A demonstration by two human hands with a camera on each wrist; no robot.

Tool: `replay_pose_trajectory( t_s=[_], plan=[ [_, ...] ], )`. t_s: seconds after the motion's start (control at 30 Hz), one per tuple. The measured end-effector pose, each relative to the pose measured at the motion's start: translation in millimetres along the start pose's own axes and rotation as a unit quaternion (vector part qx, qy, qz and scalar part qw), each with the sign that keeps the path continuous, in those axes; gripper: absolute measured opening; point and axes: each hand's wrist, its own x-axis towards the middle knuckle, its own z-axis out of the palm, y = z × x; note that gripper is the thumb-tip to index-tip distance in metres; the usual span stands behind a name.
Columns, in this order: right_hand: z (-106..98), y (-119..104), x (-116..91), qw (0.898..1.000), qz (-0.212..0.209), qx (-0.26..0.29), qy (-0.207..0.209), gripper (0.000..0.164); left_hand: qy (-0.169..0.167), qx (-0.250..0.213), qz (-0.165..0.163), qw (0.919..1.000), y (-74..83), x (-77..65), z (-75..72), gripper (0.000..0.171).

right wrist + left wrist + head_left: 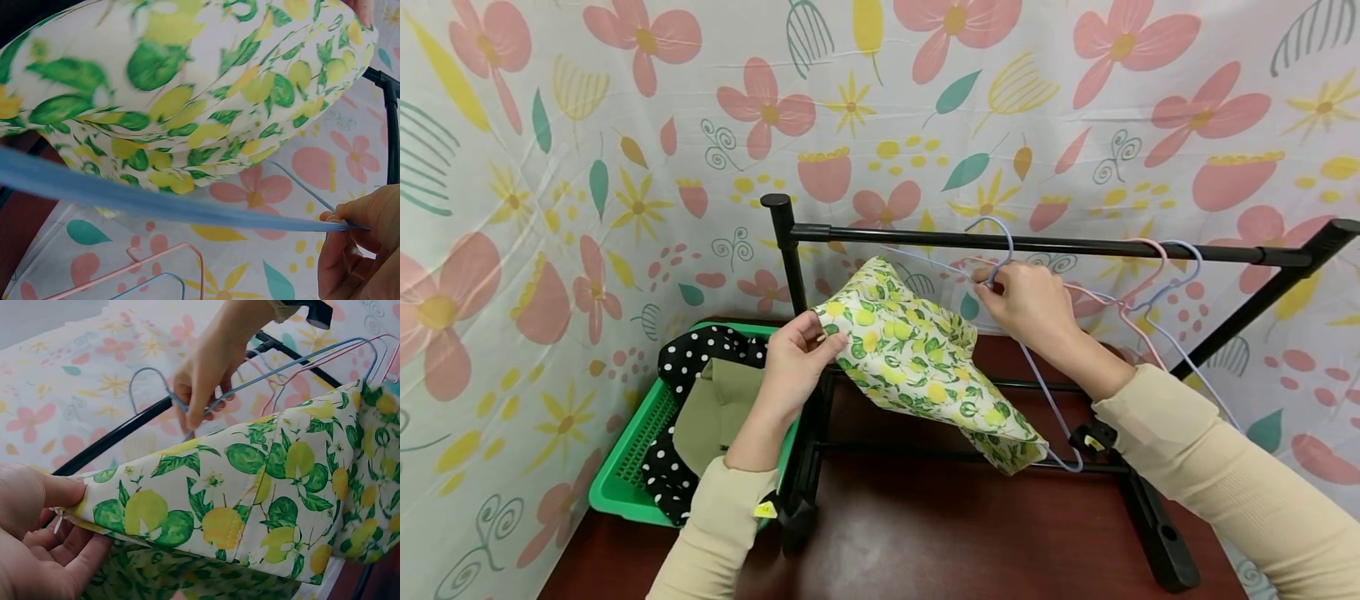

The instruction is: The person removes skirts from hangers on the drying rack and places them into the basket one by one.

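Note:
My left hand (793, 362) pinches one corner of a white garment printed with lemons and green leaves (910, 342). In the left wrist view, a small white zipper pull (59, 524) shows beside the thumb. My right hand (1030, 304) pinches a pale blue hanger (1047, 392) just below its hook. That hook arches over the black rail (887, 237); whether it bears on the rail I cannot tell. The garment hangs in front of the rack, beside the hanger's lower bar. Part of the hanger is hidden behind the garment, so whether they are joined is unclear.
A pink hanger (1138, 321) and another blue hanger (1183, 333) hang on the rail to the right. At the left, a green basket (617, 492) holds a black polka-dot cloth (700, 350) and an olive cloth (718, 408). A flowered sheet covers the walls behind.

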Motion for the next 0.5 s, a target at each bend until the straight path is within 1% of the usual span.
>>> replay_pose_trajectory(
  t_s=[0.07,0.13,0.3,0.43,0.5],
  plan=[
    [0,0,0,1.000,0.001,0.003,-0.004,0.034,0.004,0.008,0.004,1.0000,3.4,0.1,-5.1,0.017],
    [0,0,0,1.000,0.001,0.003,-0.005,0.035,0.008,0.018,0.007,0.9998,6.5,0.1,-10.0,0.014],
    [0,0,0,1.000,0.002,-0.006,-0.004,0.040,0.031,0.048,0.014,0.9983,12.5,0.5,-21.9,0.012],
    [0,2,-1,1.000,-0.001,-0.016,0.000,0.047,0.046,0.060,0.016,0.9970,14.7,0.5,-29.8,0.021],
    [1,2,-1,1.000,-0.003,-0.021,0.002,0.048,0.047,0.062,0.016,0.9968,15.2,0.3,-33.2,0.018]
  ],
)
